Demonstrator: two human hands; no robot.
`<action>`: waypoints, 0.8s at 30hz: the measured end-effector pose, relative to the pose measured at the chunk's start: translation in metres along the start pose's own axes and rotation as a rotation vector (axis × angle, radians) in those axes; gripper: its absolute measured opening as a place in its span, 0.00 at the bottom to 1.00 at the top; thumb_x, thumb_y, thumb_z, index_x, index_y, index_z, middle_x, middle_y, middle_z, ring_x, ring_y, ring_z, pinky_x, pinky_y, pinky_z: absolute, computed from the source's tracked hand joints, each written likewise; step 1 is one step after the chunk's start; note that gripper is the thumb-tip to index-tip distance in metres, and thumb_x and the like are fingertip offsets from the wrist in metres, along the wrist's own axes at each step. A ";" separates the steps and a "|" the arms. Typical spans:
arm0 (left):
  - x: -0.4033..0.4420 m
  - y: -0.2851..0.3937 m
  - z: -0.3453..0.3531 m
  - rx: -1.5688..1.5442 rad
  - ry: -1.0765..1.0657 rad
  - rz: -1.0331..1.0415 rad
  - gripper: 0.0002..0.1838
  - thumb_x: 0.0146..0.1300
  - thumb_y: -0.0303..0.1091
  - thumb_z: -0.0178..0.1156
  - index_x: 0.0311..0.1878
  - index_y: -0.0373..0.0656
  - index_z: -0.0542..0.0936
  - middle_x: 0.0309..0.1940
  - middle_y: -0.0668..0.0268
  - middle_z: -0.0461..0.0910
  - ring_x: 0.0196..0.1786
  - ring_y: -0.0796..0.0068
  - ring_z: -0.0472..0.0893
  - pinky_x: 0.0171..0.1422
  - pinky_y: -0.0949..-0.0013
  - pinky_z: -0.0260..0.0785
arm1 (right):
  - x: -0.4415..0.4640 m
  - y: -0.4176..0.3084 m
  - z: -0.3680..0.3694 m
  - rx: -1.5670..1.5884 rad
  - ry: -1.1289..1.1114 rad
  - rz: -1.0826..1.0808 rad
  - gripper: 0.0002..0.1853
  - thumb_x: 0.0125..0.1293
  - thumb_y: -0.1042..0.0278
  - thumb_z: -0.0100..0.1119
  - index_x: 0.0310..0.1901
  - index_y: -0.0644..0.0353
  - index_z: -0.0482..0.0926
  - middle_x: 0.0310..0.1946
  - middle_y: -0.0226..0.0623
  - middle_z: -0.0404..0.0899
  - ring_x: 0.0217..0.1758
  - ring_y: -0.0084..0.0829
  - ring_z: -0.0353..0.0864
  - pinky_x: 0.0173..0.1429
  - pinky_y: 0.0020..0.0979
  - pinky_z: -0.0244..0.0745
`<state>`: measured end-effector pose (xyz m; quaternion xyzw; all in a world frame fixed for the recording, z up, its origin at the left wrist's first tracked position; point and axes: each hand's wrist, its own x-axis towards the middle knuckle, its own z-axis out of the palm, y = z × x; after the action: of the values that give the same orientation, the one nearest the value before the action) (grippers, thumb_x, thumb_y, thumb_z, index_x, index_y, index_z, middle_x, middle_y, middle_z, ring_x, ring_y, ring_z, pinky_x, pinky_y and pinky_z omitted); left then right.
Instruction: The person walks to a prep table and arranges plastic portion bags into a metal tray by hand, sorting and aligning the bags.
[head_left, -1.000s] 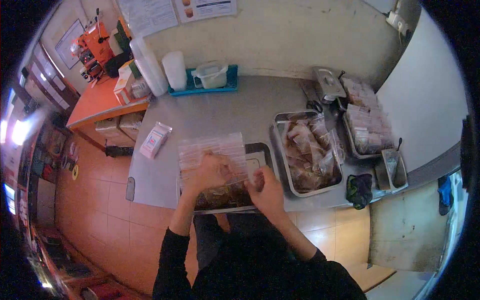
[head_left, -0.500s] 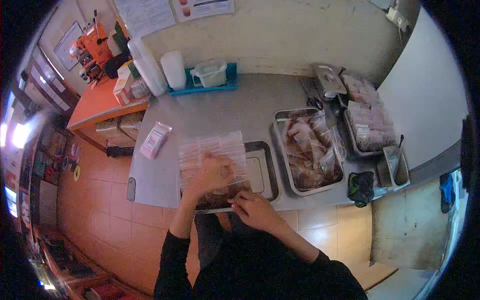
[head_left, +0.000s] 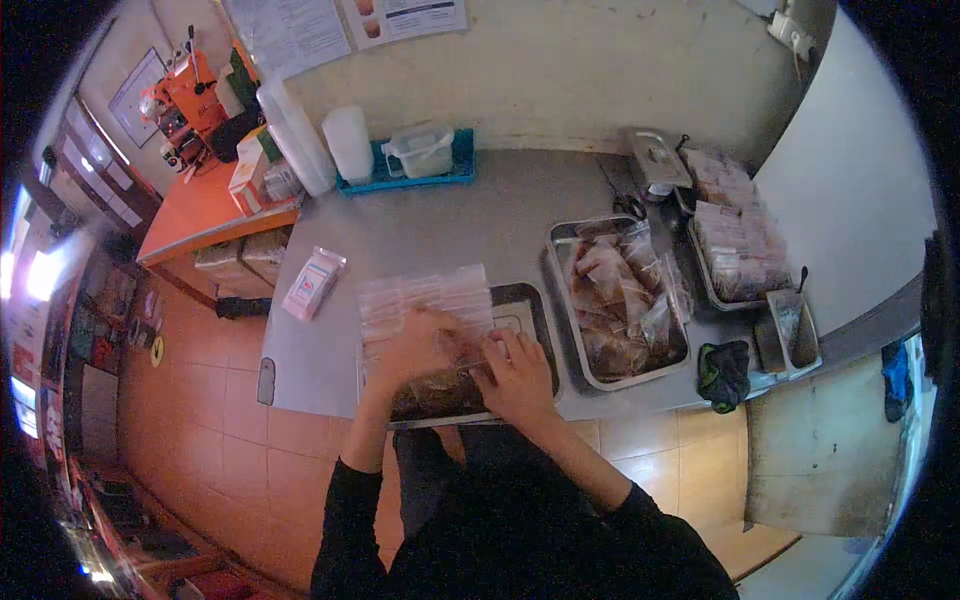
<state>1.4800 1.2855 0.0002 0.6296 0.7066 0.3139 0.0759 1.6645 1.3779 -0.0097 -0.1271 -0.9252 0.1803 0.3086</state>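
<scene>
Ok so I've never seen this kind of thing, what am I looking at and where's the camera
No machine here: these are a person's bare hands, seen from a camera worn on their head. On the metal table, the left hand lies over clear plastic bags, above a tray with brown contents. The right hand is beside it; what either grips is unclear. Further right are filled bags in another tray; at left lies a pink packet.

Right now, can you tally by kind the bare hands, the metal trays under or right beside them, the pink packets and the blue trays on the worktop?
Bare hands: 2 (left hand, right hand)
Metal trays: 2 (tray under the hands, tray of filled bags)
Pink packet: 1
Blue tray: 1
Total: 6
</scene>
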 end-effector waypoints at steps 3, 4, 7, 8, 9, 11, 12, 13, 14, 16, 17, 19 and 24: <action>0.005 0.012 -0.007 -0.055 -0.092 -0.082 0.10 0.42 0.27 0.64 0.31 0.42 0.85 0.28 0.56 0.84 0.33 0.55 0.83 0.47 0.60 0.74 | -0.003 0.001 0.002 0.018 0.024 0.026 0.20 0.53 0.63 0.68 0.46 0.62 0.76 0.47 0.43 0.73 0.50 0.48 0.73 0.53 0.46 0.69; 0.005 0.009 -0.005 -0.055 -0.096 -0.079 0.10 0.42 0.27 0.64 0.31 0.42 0.85 0.28 0.56 0.84 0.33 0.55 0.83 0.47 0.60 0.74 | -0.002 0.001 0.003 -0.017 0.043 0.008 0.20 0.53 0.62 0.68 0.45 0.62 0.77 0.46 0.43 0.74 0.50 0.47 0.73 0.52 0.46 0.69; 0.006 0.007 -0.004 -0.077 -0.010 -0.042 0.07 0.45 0.31 0.66 0.30 0.44 0.85 0.29 0.60 0.86 0.32 0.59 0.84 0.43 0.60 0.76 | -0.001 0.002 0.005 -0.066 0.032 -0.006 0.18 0.54 0.62 0.67 0.44 0.62 0.78 0.44 0.42 0.74 0.48 0.47 0.73 0.52 0.45 0.68; 0.006 0.008 -0.006 -0.065 -0.052 -0.084 0.06 0.46 0.31 0.66 0.30 0.43 0.85 0.29 0.60 0.85 0.32 0.59 0.84 0.42 0.60 0.76 | 0.000 0.003 0.005 -0.080 -0.002 -0.003 0.18 0.54 0.61 0.67 0.44 0.62 0.79 0.44 0.41 0.74 0.48 0.47 0.73 0.52 0.46 0.68; 0.006 0.011 -0.009 -0.053 -0.094 -0.127 0.06 0.47 0.31 0.66 0.30 0.42 0.85 0.29 0.59 0.85 0.32 0.58 0.84 0.42 0.61 0.77 | 0.001 0.002 0.004 -0.079 -0.001 -0.002 0.18 0.54 0.61 0.67 0.44 0.62 0.79 0.44 0.41 0.74 0.48 0.47 0.73 0.52 0.46 0.68; 0.010 0.017 -0.015 -0.035 -0.125 -0.141 0.07 0.48 0.31 0.66 0.31 0.42 0.85 0.30 0.59 0.85 0.33 0.58 0.84 0.43 0.61 0.77 | 0.003 0.000 -0.001 0.070 -0.043 0.016 0.16 0.55 0.62 0.66 0.43 0.60 0.81 0.42 0.41 0.75 0.47 0.47 0.73 0.51 0.46 0.68; 0.011 0.019 -0.016 -0.018 -0.155 -0.157 0.07 0.49 0.31 0.66 0.32 0.41 0.85 0.30 0.58 0.85 0.34 0.58 0.85 0.44 0.62 0.77 | 0.004 0.000 -0.001 0.071 -0.045 0.018 0.16 0.55 0.62 0.66 0.43 0.60 0.81 0.42 0.41 0.75 0.47 0.47 0.73 0.51 0.46 0.68; 0.011 0.020 -0.016 -0.019 -0.158 -0.159 0.07 0.49 0.31 0.66 0.32 0.41 0.85 0.30 0.58 0.85 0.34 0.58 0.85 0.44 0.62 0.77 | 0.005 0.001 -0.001 0.102 -0.075 0.060 0.16 0.56 0.61 0.64 0.45 0.58 0.81 0.43 0.44 0.76 0.50 0.48 0.73 0.54 0.47 0.68; 0.011 0.022 -0.015 -0.074 -0.123 -0.153 0.07 0.48 0.31 0.66 0.32 0.41 0.86 0.29 0.57 0.85 0.32 0.60 0.84 0.43 0.63 0.76 | 0.005 0.001 -0.002 0.132 -0.103 0.100 0.17 0.58 0.60 0.63 0.47 0.57 0.82 0.45 0.47 0.77 0.54 0.49 0.72 0.57 0.49 0.67; 0.011 0.021 -0.014 -0.127 -0.090 -0.144 0.08 0.47 0.31 0.65 0.32 0.42 0.86 0.28 0.57 0.85 0.31 0.61 0.84 0.42 0.63 0.76 | 0.005 0.002 0.001 0.157 -0.103 0.124 0.17 0.58 0.60 0.63 0.47 0.56 0.83 0.45 0.47 0.77 0.54 0.49 0.72 0.57 0.49 0.67; 0.011 0.018 -0.013 -0.158 -0.097 -0.134 0.07 0.47 0.31 0.65 0.32 0.42 0.86 0.28 0.57 0.85 0.31 0.61 0.84 0.41 0.63 0.76 | 0.006 0.003 0.002 0.181 -0.103 0.143 0.16 0.58 0.59 0.63 0.47 0.56 0.83 0.45 0.46 0.77 0.54 0.50 0.72 0.57 0.50 0.67; 0.010 0.017 -0.013 -0.189 -0.104 -0.126 0.07 0.48 0.31 0.65 0.31 0.41 0.86 0.28 0.57 0.85 0.31 0.62 0.84 0.41 0.63 0.75 | 0.007 0.003 0.003 0.186 -0.096 0.145 0.16 0.58 0.59 0.63 0.46 0.56 0.83 0.45 0.46 0.77 0.54 0.50 0.72 0.57 0.50 0.67; 0.011 0.026 -0.016 -0.061 -0.073 -0.153 0.07 0.47 0.31 0.66 0.29 0.40 0.84 0.26 0.57 0.84 0.33 0.63 0.84 0.43 0.64 0.75 | 0.005 0.004 0.008 0.114 -0.029 0.091 0.17 0.59 0.56 0.64 0.46 0.57 0.82 0.46 0.46 0.77 0.54 0.50 0.73 0.57 0.50 0.68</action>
<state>1.4918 1.2909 0.0302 0.5823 0.7395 0.3052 0.1444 1.6561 1.3809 -0.0144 -0.1485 -0.9111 0.2484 0.2935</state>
